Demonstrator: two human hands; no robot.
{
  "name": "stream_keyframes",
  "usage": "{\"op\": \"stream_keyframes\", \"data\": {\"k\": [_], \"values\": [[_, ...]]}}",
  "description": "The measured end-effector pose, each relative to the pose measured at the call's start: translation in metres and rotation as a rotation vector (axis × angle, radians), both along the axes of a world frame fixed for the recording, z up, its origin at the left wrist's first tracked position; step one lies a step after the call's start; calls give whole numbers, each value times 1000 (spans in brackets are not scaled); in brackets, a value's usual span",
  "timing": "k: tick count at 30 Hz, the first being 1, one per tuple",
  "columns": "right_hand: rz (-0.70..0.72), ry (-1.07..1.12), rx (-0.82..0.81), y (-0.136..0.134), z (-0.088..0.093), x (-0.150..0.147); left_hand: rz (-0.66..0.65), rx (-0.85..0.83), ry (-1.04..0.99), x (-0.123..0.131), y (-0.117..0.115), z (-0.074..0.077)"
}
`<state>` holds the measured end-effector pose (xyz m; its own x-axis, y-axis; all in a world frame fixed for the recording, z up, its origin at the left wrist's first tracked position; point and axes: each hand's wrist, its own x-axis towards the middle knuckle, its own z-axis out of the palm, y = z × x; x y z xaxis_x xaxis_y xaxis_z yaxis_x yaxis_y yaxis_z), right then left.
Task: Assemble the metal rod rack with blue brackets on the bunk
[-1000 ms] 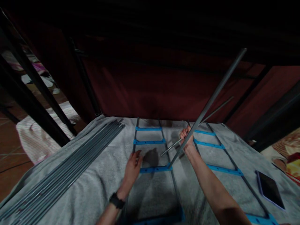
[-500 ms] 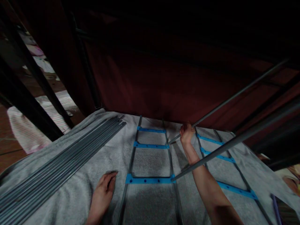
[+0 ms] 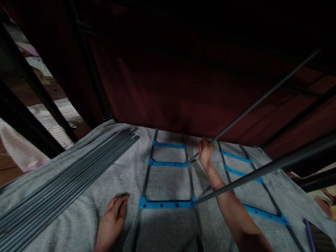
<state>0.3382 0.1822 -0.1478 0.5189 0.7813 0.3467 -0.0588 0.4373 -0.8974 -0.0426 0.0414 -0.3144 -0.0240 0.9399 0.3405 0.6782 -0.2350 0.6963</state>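
My right hand (image 3: 205, 153) is closed around a thin grey metal rod (image 3: 262, 98) that slants up to the right; the rod's lower tip meets the second blue crossbar (image 3: 168, 163) of a ladder-like frame lying on the grey towel. A second grey rod (image 3: 262, 170) rises from the right end of the nearer blue crossbar (image 3: 165, 203) and crosses in front of my right forearm. My left hand (image 3: 111, 221) lies flat, fingers stretched out, on the grey towel (image 3: 86, 213) just left of that crossbar, beside the frame's left rail.
A bundle of several long grey rods (image 3: 63, 191) lies diagonally on the towel at the left. A second ladder-like frame with blue crossbars (image 3: 243, 170) lies at the right. A dark red cloth wall (image 3: 168, 94) stands behind. Black posts (image 3: 28, 115) rise at far left.
The view has shifted slightly. My right hand holding the thin rod has edged left and down toward the second crossbar. My left hand stays flat on the towel.
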Motion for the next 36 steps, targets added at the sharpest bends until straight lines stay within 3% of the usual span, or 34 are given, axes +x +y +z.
{"op": "stream_keyframes", "data": {"k": [10,24,31,36], "values": [[103,-46,9,6,-1,-4,5,24,8,-1,0,-5],[277,-92,-91,34,-6,-13,-19,7,61,-3,-1,-13],[252,-69,-110,31,-9,-5,-31,8,47,-5,0,-20],[168,-162,-153,25,-4,-10,-45,7,29,-1,0,-11]]}}
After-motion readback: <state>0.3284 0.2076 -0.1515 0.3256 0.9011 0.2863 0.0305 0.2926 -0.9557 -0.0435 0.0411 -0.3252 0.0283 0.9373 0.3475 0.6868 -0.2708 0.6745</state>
